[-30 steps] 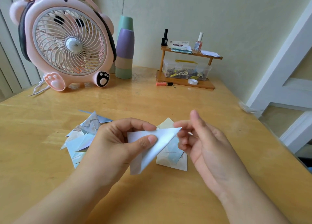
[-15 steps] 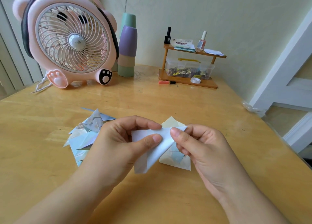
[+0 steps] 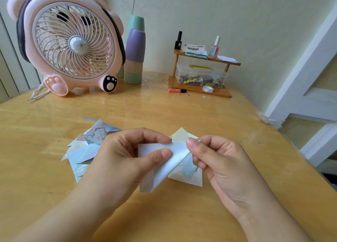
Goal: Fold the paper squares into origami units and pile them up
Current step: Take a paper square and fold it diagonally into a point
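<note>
Change: right hand (image 3: 217, 161), apart a second ago, now pinches the paper's tip.
Left hand (image 3: 127, 159): grips folded paper (image 3: 164, 166) above the table (image 3: 182, 114).
Meaning: next crease starting.
Pile (image 3: 85, 150): nine o'clock.

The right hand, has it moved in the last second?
Yes. The right hand closed leftward onto the paper, above the stack of squares.

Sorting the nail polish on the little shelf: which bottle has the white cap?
The pink bottle at the right of the wooden shelf's top tier; the black bottle at the left has a black cap.
</note>
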{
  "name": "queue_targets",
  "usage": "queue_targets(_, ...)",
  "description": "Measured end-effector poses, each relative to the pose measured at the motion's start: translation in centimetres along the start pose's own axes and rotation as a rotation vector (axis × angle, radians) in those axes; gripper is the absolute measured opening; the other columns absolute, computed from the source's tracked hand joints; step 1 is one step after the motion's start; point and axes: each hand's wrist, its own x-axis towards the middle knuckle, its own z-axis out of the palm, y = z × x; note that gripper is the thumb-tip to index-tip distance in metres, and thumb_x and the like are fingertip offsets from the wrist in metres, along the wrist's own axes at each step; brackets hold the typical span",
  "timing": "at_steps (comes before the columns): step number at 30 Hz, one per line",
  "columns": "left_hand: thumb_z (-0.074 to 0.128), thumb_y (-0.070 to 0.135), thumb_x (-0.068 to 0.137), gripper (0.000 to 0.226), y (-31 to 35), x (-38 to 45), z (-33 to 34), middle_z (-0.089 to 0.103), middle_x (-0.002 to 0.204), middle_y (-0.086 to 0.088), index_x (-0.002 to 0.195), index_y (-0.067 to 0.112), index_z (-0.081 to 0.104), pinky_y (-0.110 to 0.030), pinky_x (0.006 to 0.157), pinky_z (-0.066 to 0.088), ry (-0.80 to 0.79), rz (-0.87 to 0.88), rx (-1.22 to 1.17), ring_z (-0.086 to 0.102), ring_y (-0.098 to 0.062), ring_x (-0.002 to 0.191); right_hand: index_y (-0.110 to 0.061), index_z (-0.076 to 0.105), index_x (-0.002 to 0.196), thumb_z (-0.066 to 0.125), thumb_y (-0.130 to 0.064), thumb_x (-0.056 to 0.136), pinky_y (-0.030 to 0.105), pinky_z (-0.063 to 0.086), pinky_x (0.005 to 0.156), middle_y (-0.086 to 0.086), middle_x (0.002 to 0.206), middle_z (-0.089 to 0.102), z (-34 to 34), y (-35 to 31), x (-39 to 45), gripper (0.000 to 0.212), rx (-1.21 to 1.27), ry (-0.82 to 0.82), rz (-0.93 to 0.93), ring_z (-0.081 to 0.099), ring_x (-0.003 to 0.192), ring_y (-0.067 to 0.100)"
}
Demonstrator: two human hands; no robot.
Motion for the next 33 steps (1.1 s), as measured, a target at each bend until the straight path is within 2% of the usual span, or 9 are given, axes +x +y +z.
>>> queue_targets(5,0.073,0.022,0.055,0.016,-0.11,0.07,0.13,0.071,0.068,0.005,0.069,0.026,0.075,-0.013,0.049,0.045,0.006,0.004,0.014,0.061,-0.004,0.056,-0.02,0.061,0.049,0.071,-0.031,0.065,0.022,0.031,0.064,-0.004,0.055,0.042,-0.09,0.05,0.12,0.022,0.04,-0.01,0.017,0.036,0.056,0.008)
queue_targets(12,0.072,0.025,0.053,0.015,-0.3,0.08,0.17,0.071,0.07,0.005,0.068,0.028,0.075,-0.013,0.051,0.045,0.009,0.003,0.025,0.061,-0.004,0.057,-0.019,0.06,0.052,0.076,-0.026,0.071,0.016,0.036,0.058,-0.003,0.057,0.046,0.02,0.13,0.2,0.026,0.166,-0.009,0.062,0.038,0.058,0.008)
queue_targets(14,0.072,0.024,0.054,0.015,-0.31,0.13,0.16,0.071,0.069,0.005,0.068,0.027,0.075,-0.013,0.05,0.045,0.013,0.0,0.014,0.06,-0.004,0.057,-0.016,0.066,0.057,0.066,-0.03,0.076,0.017,0.039,0.058,-0.001,0.06,0.052,0.1,0.19,0.27,0.024,0.221,0.019,0.067,0.041,0.059,0.009)
queue_targets(17,0.072,0.023,0.053,0.016,-0.32,0.24,-0.01,0.069,0.065,0.005,0.068,0.027,0.075,-0.012,0.05,0.045,0.046,-0.001,0.007,0.06,-0.004,0.056,-0.01,0.074,0.067,0.051,-0.04,0.082,0.018,0.041,0.059,0.003,0.063,0.058,-0.14,0.15,0.42,0.04,0.228,0.094,0.059,0.044,0.059,0.01)
queue_targets(19,0.071,0.023,0.053,0.016,-0.23,0.24,-0.05,0.069,0.064,0.005,0.068,0.027,0.075,-0.013,0.049,0.045,0.046,0.001,0.001,0.06,-0.005,0.055,-0.01,0.075,0.073,0.056,-0.047,0.08,0.02,0.041,0.061,0.002,0.065,0.058,-0.23,0.07,0.38,0.043,0.177,0.095,0.054,0.044,0.06,0.011)
queue_targets(21,0.072,0.023,0.053,0.016,-0.18,0.21,-0.03,0.068,0.063,0.005,0.068,0.027,0.075,-0.013,0.048,0.045,0.039,0.003,0.0,0.059,-0.005,0.054,-0.006,0.073,0.075,0.07,-0.052,0.074,0.022,0.038,0.064,0.0,0.066,0.055,-0.02,0.16,0.27,0.046,0.082,0.03,0.046,0.042,0.061,0.01)
queue_targets(23,0.072,0.024,0.053,0.02,-0.26,0.2,-0.03,0.066,0.061,0.008,0.071,0.031,0.075,-0.013,0.048,0.045,0.036,0.006,0.011,0.058,-0.005,0.053,-0.009,0.069,0.07,0.071,-0.051,0.066,0.024,0.036,0.066,-0.002,0.065,0.053,0.24,0.44,0.08,0.043,-0.02,-0.021,0.028,0.041,0.061,0.01)
queue_targets(26,0.075,0.026,0.052,0.029,-0.41,0.22,-0.16,0.061,0.06,0.006,0.078,0.038,0.073,-0.017,0.048,0.045,0.029,0.007,0.03,0.057,-0.009,0.053,-0.019,0.063,0.054,0.071,-0.039,0.067,0.023,0.034,0.064,-0.005,0.058,0.052,0.34,0.52,-0.02,0.024,-0.067,-0.016,0.015,0.041,0.056,0.008)
queue_targets(33,0.071,0.03,0.054,0.021,-0.25,0.09,-0.26,0.069,0.065,0.003,0.074,0.034,0.075,-0.018,0.052,0.048,0.005,-0.022,0.006,0.062,-0.009,0.058,-0.018,0.058,0.05,0.068,-0.033,0.069,0.027,0.031,0.065,-0.006,0.054,0.047,0.15,0.52,0.1,0.026,-0.052,0.004,-0.013,0.038,0.057,0.009)
